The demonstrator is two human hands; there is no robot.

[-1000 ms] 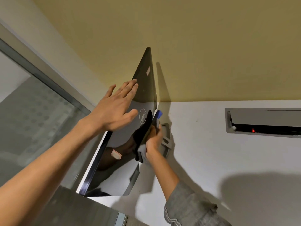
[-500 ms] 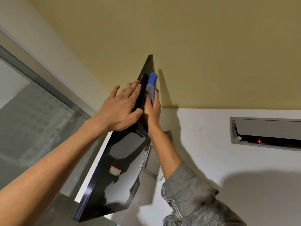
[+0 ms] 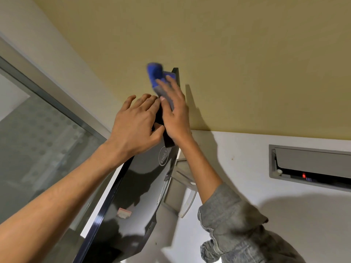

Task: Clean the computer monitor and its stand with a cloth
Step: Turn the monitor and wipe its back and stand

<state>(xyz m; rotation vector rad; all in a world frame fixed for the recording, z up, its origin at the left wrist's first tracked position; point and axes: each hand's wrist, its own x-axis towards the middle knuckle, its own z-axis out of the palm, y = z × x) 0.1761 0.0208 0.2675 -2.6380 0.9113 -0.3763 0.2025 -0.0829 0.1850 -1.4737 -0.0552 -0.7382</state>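
1. The monitor [image 3: 133, 196] shows its glossy back. Its long axis runs from 7 o'clock, near the person, up to 1 o'clock, toward the wall.
2. The cloth [image 3: 156, 76], blue and grey, lies on the far upper corner of the monitor, at 12 o'clock from the right hand [image 3: 174, 114]. This hand presses it flat with extended fingers and does not pinch it.
3. The left hand [image 3: 135, 128] rests open on the back panel, at 9 o'clock beside the right, holding nothing.
4. The stand [image 3: 180, 190] sits at 5 o'clock, on the white surface [image 3: 247, 168], probably still to wipe.
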